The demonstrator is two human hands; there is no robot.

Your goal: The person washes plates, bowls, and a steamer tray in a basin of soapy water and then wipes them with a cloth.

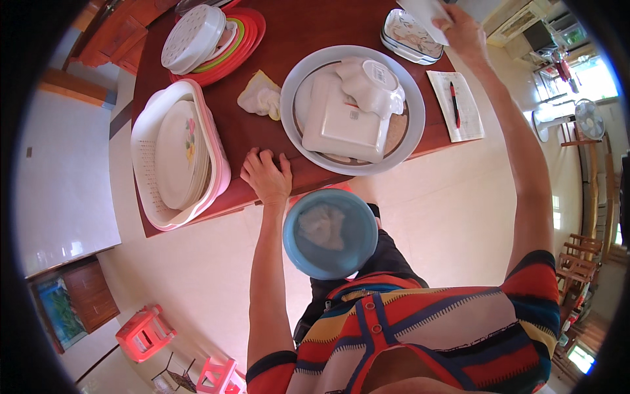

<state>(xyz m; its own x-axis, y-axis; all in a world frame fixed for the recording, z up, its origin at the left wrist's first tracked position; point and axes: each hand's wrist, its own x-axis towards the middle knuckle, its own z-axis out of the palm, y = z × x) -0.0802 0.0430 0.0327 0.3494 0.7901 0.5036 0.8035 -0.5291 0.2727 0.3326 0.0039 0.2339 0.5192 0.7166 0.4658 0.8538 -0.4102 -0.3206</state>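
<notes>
My right hand (463, 37) grips a white dish (424, 18) by its edge at the far right corner, partly cut off by the picture's top. Just left of it sits a stack of floral-patterned square dishes (412, 35) with dark rims. My left hand (268, 175) rests on the table's front edge, holding nothing, its fingers slightly curled. Between the hands stands a large pale basin (354, 169). Inside it lie an upside-down white square dish (339, 125) and a white bowl with a wavy rim (362, 81), also upturned and leaning on the dish.
A blue basin (330, 263) of water with a cloth (322, 226) is before my lap. Left stands a pink-and-white basket (219, 157) with plates (172, 152). A yellow-edged cloth (261, 96), stacked colored baskets (194, 39), and a notebook (467, 111) with a pen (455, 106) lie on the table.
</notes>
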